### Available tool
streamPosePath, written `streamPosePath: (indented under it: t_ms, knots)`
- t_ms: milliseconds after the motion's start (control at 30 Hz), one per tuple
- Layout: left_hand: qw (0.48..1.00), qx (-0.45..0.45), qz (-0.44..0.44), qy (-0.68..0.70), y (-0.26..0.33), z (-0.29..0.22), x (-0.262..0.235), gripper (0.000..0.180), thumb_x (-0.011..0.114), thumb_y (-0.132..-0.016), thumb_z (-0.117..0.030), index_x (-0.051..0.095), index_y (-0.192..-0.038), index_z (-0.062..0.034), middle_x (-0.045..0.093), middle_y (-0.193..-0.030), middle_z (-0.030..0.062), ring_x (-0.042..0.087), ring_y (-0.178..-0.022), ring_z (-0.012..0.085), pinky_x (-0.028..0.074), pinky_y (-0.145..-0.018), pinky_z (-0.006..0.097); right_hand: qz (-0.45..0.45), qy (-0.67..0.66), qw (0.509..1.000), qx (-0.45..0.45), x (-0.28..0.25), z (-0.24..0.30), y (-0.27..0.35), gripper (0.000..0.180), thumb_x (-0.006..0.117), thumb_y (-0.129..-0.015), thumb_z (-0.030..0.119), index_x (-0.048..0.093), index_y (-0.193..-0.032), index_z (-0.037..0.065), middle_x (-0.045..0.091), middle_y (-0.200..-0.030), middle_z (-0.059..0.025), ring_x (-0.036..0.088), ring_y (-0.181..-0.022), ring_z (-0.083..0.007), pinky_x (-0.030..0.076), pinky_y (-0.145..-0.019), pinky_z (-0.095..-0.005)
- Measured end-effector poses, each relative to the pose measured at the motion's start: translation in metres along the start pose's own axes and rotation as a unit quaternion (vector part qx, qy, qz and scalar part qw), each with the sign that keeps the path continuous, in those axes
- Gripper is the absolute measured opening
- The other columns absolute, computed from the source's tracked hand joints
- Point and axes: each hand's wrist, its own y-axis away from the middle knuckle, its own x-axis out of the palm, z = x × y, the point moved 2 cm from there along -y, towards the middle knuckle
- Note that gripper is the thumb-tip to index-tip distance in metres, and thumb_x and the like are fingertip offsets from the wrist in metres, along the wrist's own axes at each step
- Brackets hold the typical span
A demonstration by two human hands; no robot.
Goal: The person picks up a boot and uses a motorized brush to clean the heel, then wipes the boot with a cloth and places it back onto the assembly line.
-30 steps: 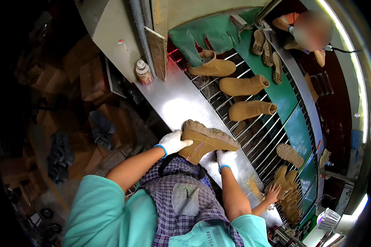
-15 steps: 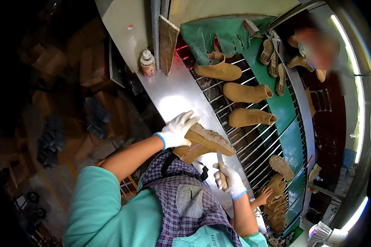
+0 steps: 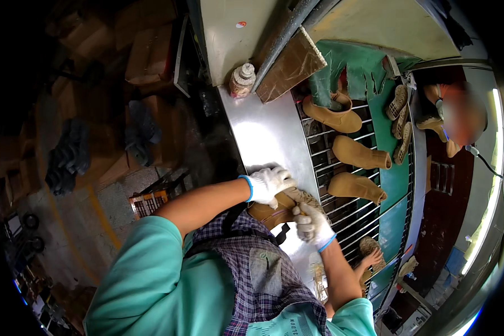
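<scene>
Close to my body I hold a tan ankle boot (image 3: 266, 215) on its side, over the metal ledge. Its pale, ridged sole (image 3: 301, 196) faces away from me. My left hand (image 3: 270, 185), in a white glove with a blue cuff, is closed over one end of the boot. Against the other end is my right hand (image 3: 313, 227), gloved the same way. Its fingers wrap around a knife with a wooden handle, now mostly covered by the glove; the blade cannot be made out.
A shiny metal ledge (image 3: 263, 131) runs beside a roller conveyor (image 3: 341, 215) carrying several tan boots (image 3: 361, 153). Loose soles (image 3: 400, 120) lie on the green strip. A stained bottle (image 3: 242, 81) stands at the ledge's far end. Another person's hand (image 3: 371, 259) reaches over the conveyor at right.
My right hand has brought the knife up against the boot's sole. My left hand and the boot have shifted right and down in view as the whole view turned.
</scene>
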Motion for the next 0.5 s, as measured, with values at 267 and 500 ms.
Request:
streamPosePath:
  t_ms: [267, 500]
  knots:
    - [0.992, -0.006, -0.127, -0.006, 0.011, 0.004, 0.02, 0.081, 0.083, -0.081, -0.034, 0.05, -0.152, -0.014, 0.053, -0.146, 0.0107, 0.05, -0.141, 0.0333, 0.051, -0.111, 0.049, -0.133, 0.207, 0.96, -0.13, 0.086, -0.059, -0.044, 0.034, 0.052, -0.112, 0.038, 0.058, -0.097, 0.009, 0.046, -0.061, 0.0031, 0.04, -0.038, -0.0092, 0.037, -0.032, -0.0269]
    - [0.987, 0.02, -0.153, 0.036, 0.004, 0.01, 0.023, 0.097, 0.089, -0.076, -0.04, 0.045, -0.157, -0.011, 0.046, -0.156, 0.0138, 0.044, -0.149, 0.0339, 0.045, -0.119, 0.047, -0.178, 0.465, 0.862, -0.095, 0.106, -0.04, 0.003, 0.033, 0.052, -0.11, 0.036, 0.061, -0.11, 0.004, 0.054, -0.069, 0.0008, 0.044, -0.04, -0.0078, 0.042, -0.034, -0.0264]
